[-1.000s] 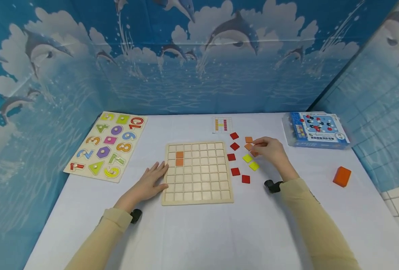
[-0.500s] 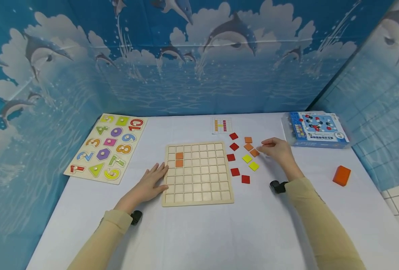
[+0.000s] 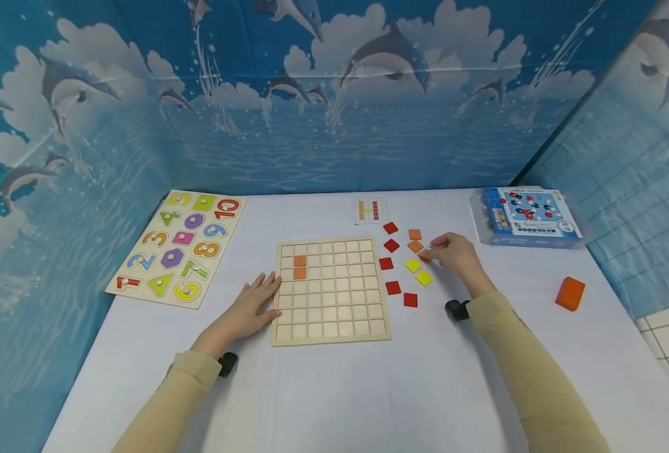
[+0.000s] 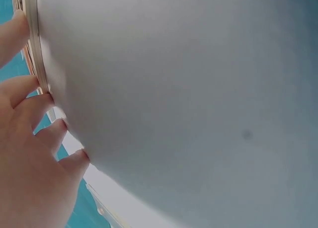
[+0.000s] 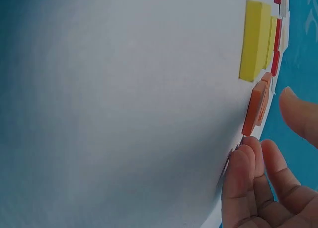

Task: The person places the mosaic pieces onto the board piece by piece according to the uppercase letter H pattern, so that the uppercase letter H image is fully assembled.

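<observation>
The nearest orange tile (image 5: 254,109) lies just left of the right hand (image 3: 456,254), by its loosely parted fingers, while the left hand (image 3: 249,311) rests outstretched fingers against the board (image 3: 334,296).

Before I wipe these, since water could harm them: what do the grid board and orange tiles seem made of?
Grid board: probably wood, smooth and unpainted, by its pale beige colour. Orange tiles: perhaps painted wood or plastic; smooth, evenly coloured, no grain showing.
</observation>
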Motion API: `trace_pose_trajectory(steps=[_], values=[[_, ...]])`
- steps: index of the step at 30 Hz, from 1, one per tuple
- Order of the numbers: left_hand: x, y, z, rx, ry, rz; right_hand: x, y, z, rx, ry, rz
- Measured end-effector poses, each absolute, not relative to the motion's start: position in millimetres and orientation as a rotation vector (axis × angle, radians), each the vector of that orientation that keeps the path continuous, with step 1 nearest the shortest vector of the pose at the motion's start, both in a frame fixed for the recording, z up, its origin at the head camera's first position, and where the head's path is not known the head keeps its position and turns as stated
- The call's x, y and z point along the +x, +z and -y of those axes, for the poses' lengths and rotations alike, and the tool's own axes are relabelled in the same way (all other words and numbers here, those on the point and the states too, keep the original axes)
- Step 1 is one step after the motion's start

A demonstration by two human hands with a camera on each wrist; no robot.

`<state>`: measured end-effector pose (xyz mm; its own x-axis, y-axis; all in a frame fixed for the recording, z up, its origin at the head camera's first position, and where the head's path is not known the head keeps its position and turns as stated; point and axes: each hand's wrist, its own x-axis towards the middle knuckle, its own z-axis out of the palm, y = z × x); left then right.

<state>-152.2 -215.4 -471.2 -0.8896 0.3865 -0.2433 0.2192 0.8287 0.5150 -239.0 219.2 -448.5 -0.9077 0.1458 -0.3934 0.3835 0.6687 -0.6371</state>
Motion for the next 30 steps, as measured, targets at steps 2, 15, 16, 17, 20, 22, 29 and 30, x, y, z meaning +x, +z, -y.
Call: trace_pose_trajectory(steps=[2,15,16,17,20,22,29,30], values=[[-152.0,-471.0,215.6,0.456,0.69,-2.671,-240.1,-448.8,-217.4,0.429,-1.07,-2.571],[-151.2,-467.5,215.4,0.463,0.724,-2.656,-242.2,-448.5,-211.7,0.419,-0.95,-2.588],[-151.3,-467.8,215.6,0.463,0.724,-2.655,-242.1,-448.2,-211.4,0.428,-0.946,-2.582],[-151.6,-467.9,215.7,0.463,0.725,-2.656,-242.1,-447.8,-211.1,0.441,-0.941,-2.575],[-153.0,-468.4,216.0,0.466,0.714,-2.662,-242.2,-447.5,-211.1,0.467,-0.946,-2.563],[-154.1,-469.3,216.2,0.465,0.705,-2.667,-242.7,-447.3,-211.6,0.48,-0.96,-2.556],[-155.0,-471.7,217.4,0.455,0.702,-2.663,-241.5,-448.6,-214.8,0.502,-1.029,-2.518],[-154.9,-471.6,217.5,0.454,0.702,-2.663,-240.9,-448.5,-215.6,0.497,-1.034,-2.517]])
